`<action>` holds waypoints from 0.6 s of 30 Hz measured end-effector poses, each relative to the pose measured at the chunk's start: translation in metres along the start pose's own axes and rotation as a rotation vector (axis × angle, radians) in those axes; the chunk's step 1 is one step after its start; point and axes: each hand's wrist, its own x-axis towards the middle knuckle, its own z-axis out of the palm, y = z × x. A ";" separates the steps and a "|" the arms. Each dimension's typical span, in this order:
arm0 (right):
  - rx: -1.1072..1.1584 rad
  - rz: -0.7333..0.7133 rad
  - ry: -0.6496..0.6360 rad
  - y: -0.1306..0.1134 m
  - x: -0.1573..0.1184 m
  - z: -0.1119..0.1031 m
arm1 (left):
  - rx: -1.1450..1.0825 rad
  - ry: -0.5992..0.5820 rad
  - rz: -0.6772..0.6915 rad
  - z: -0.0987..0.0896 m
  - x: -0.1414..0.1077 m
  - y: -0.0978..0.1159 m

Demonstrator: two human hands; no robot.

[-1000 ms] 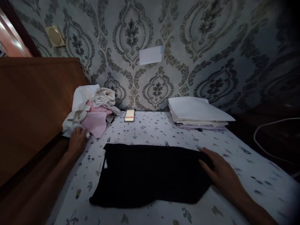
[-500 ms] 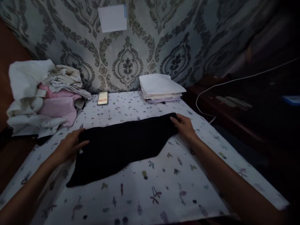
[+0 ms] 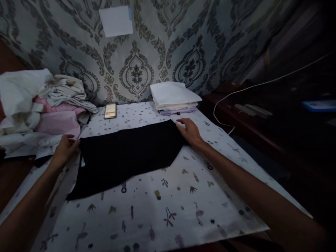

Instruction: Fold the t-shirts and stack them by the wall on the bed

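Lying flat on the printed sheet (image 3: 147, 224), centre: black cloth (image 3: 126, 155). Left hand (image 3: 65, 150) at its 9 o'clock, fingers loosely curled beside the corner; grip cannot be told. Right hand (image 3: 189, 132) at 2 o'clock, fingers apart, along the far end. Beyond: rumpled clothes (image 3: 59, 120), 10 o'clock; phone (image 3: 110, 111), screen blurred, 11; folded stack (image 3: 174, 94), 1; patterned wall (image 3: 152, 52), 12.

Printed sheet (image 3: 147, 220) — black garment (image 3: 126, 154), folded stack (image 3: 174, 94), cloth heap (image 3: 59, 120).
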 end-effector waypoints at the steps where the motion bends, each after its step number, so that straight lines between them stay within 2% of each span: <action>1: -0.034 -0.130 -0.066 -0.004 -0.012 -0.001 | 0.064 0.023 0.074 0.000 -0.009 0.003; 2: -0.076 -0.266 -0.155 -0.008 -0.024 -0.004 | 0.116 0.011 0.177 0.000 -0.019 0.008; 4: -0.177 -0.468 -0.342 -0.016 -0.044 -0.009 | 0.155 -0.146 0.362 0.001 -0.043 0.019; 6: -0.266 -0.517 -0.455 -0.023 -0.056 -0.015 | 0.164 -0.339 0.449 0.004 -0.067 0.029; 7: -0.301 -0.515 -0.480 -0.025 -0.058 -0.018 | 0.186 -0.395 0.466 0.007 -0.078 0.032; 10: -0.361 -0.515 -0.510 -0.030 -0.060 -0.027 | 0.282 -0.406 0.466 0.013 -0.097 0.036; 14: -0.367 -0.600 -0.473 -0.029 -0.068 -0.039 | 0.194 -0.475 0.404 0.004 -0.089 0.033; 16: -0.328 -0.634 -0.414 -0.027 -0.078 -0.047 | 0.055 -0.527 0.370 -0.010 -0.073 0.033; 18: -0.271 -0.656 -0.340 -0.026 -0.089 -0.056 | -0.081 -0.479 0.293 -0.027 -0.049 0.037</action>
